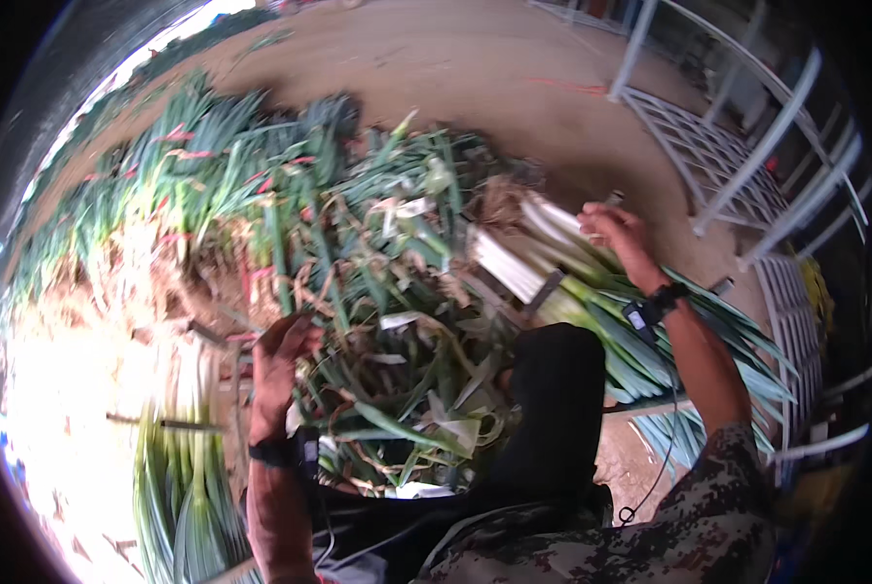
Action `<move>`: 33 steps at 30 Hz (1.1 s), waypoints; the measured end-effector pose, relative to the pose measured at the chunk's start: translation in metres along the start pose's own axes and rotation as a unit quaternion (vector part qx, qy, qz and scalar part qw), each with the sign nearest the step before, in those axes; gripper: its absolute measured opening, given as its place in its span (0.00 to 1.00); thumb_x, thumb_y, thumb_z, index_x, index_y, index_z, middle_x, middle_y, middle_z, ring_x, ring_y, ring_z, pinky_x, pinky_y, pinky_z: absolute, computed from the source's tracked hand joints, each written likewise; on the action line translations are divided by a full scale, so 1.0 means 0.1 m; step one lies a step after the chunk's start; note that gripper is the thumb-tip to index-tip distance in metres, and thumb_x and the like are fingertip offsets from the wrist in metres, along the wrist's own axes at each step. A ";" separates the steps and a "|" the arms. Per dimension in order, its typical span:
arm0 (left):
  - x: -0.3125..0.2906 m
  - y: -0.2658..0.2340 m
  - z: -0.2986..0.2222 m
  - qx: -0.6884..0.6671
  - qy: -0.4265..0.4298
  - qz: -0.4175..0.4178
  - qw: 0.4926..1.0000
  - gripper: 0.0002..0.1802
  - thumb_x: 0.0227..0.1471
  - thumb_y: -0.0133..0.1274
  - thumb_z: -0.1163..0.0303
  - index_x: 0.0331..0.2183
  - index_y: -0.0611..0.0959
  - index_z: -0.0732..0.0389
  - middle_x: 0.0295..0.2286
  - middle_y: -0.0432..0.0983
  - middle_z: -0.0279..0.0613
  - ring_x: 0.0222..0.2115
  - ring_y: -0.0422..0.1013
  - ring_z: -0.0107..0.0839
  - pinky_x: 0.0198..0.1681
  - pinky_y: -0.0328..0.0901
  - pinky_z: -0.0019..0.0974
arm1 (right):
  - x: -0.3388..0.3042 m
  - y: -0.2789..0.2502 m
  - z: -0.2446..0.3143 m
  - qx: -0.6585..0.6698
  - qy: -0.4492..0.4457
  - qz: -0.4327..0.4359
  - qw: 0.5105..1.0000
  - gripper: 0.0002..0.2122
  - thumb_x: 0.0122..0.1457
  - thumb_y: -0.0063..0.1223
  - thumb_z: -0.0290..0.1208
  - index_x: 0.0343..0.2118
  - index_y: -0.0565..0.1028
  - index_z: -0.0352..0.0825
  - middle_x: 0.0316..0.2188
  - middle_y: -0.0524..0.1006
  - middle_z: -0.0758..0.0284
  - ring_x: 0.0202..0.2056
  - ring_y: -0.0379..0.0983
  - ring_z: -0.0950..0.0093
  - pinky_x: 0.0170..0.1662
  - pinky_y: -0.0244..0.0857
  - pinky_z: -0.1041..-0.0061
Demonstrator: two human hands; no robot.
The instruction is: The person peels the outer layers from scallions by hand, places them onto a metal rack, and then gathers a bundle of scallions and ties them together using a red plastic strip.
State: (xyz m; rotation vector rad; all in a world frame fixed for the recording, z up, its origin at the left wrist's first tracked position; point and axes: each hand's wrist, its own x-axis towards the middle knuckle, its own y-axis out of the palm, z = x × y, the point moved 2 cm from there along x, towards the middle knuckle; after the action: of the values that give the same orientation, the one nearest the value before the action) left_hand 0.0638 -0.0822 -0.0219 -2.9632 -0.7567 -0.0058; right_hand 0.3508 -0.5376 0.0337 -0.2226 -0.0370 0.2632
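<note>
My left hand (285, 352) hangs above a heap of loose green leaves and trimmings (387, 336), fingers loosely bent and apart, no object visible in them. On the right, my right hand (619, 238) is raised over the white ends of a bunch of long green onions (553, 248). Its fingers are curled together, and a small, shiny bit shows near the fingertips, too blurred to name. The bunch lies across a rack with a dark bar (545, 290), roots pointing away from me, green leaves toward the lower right. Both wrists wear black bands with wires.
Bundles of green onions with red ties (187, 165) stand at the far left. Another bunch (190, 496) rests on a rack at the lower left, in glaring light. A metal frame with mesh (713, 161) stands at the right. My dark-trousered knee (557, 380) rises in the middle.
</note>
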 end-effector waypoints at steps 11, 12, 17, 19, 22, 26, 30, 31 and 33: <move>0.18 -0.21 0.14 -0.017 -0.033 -0.079 0.996 0.23 0.59 0.55 0.57 0.45 0.81 0.67 0.33 0.82 0.41 0.31 0.76 0.25 0.38 0.68 0.29 | -0.53 2.16 0.88 0.241 -0.034 0.228 0.943 0.16 0.65 0.50 0.35 0.51 0.74 0.34 0.40 0.81 0.62 0.39 0.79 0.74 0.42 0.73 0.75; 0.17 -0.25 0.21 -0.024 -0.045 -0.087 0.995 0.22 0.59 0.54 0.58 0.45 0.81 0.67 0.33 0.82 0.41 0.32 0.76 0.26 0.38 0.69 0.30 | -0.51 2.24 0.80 0.245 -0.018 0.240 0.939 0.16 0.65 0.49 0.35 0.52 0.74 0.34 0.39 0.81 0.62 0.38 0.79 0.74 0.42 0.72 0.75; 0.25 -0.35 0.55 0.007 -0.083 -0.100 0.991 0.22 0.59 0.54 0.58 0.46 0.80 0.66 0.35 0.82 0.42 0.34 0.77 0.28 0.41 0.70 0.34 | -0.40 2.26 0.24 0.230 0.105 0.208 0.945 0.16 0.66 0.48 0.36 0.52 0.74 0.34 0.37 0.81 0.64 0.34 0.78 0.78 0.38 0.72 0.80; 0.20 -0.61 0.84 0.008 -0.088 -0.112 0.990 0.20 0.59 0.53 0.57 0.46 0.81 0.63 0.35 0.81 0.41 0.35 0.77 0.28 0.41 0.70 0.34 | -0.44 2.35 0.30 0.231 0.102 0.233 0.939 0.16 0.66 0.49 0.36 0.52 0.74 0.33 0.36 0.81 0.65 0.33 0.77 0.79 0.36 0.71 0.80; 0.11 -0.95 1.39 0.066 -0.124 -0.148 0.979 0.22 0.58 0.53 0.54 0.48 0.79 0.57 0.34 0.80 0.36 0.36 0.76 0.29 0.42 0.69 0.38 | -0.50 2.41 0.33 0.188 0.071 0.316 0.927 0.18 0.65 0.53 0.37 0.54 0.72 0.32 0.35 0.80 0.66 0.31 0.75 0.81 0.35 0.70 0.82; -0.33 -1.10 2.19 0.077 -0.295 -0.184 0.935 0.25 0.55 0.56 0.51 0.51 0.77 0.51 0.37 0.78 0.32 0.40 0.73 0.34 0.40 0.66 0.50 | -0.57 2.41 -0.13 0.008 0.081 0.419 0.904 0.20 0.66 0.51 0.34 0.58 0.68 0.32 0.37 0.80 0.66 0.32 0.75 0.82 0.35 0.69 0.83; -1.19 -0.63 2.98 0.099 -0.394 -0.231 0.884 0.44 0.46 0.57 0.39 0.55 0.69 0.60 0.48 0.68 0.49 0.49 0.66 0.46 0.50 0.61 0.52 | -0.74 2.25 -1.21 -0.337 0.086 0.488 0.800 0.36 0.57 0.59 0.51 0.61 0.64 0.31 0.46 0.78 0.56 0.41 0.78 0.72 0.43 0.71 0.73; -1.44 -0.39 3.14 0.117 -0.424 -0.242 0.865 0.49 0.43 0.57 0.35 0.56 0.67 0.62 0.50 0.66 0.53 0.51 0.64 0.48 0.52 0.60 0.53 | -0.85 2.13 -1.51 -0.353 0.081 0.504 0.784 0.38 0.53 0.60 0.55 0.58 0.66 0.28 0.48 0.77 0.51 0.47 0.75 0.63 0.50 0.67 0.68; -1.88 0.05 3.30 0.161 -0.500 -0.258 0.811 0.59 0.39 0.58 0.29 0.58 0.63 0.67 0.55 0.61 0.61 0.56 0.61 0.54 0.57 0.57 0.54 | -1.01 2.07 -1.90 -0.372 0.079 0.524 0.762 0.40 0.49 0.62 0.58 0.56 0.69 0.26 0.49 0.75 0.46 0.53 0.71 0.54 0.57 0.62 0.64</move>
State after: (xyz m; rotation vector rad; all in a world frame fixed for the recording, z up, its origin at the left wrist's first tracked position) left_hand -0.1039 -0.1497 -0.3562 -2.1580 -1.4224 1.5432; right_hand 0.2130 -0.4097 -0.1982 -1.0723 0.1669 1.3684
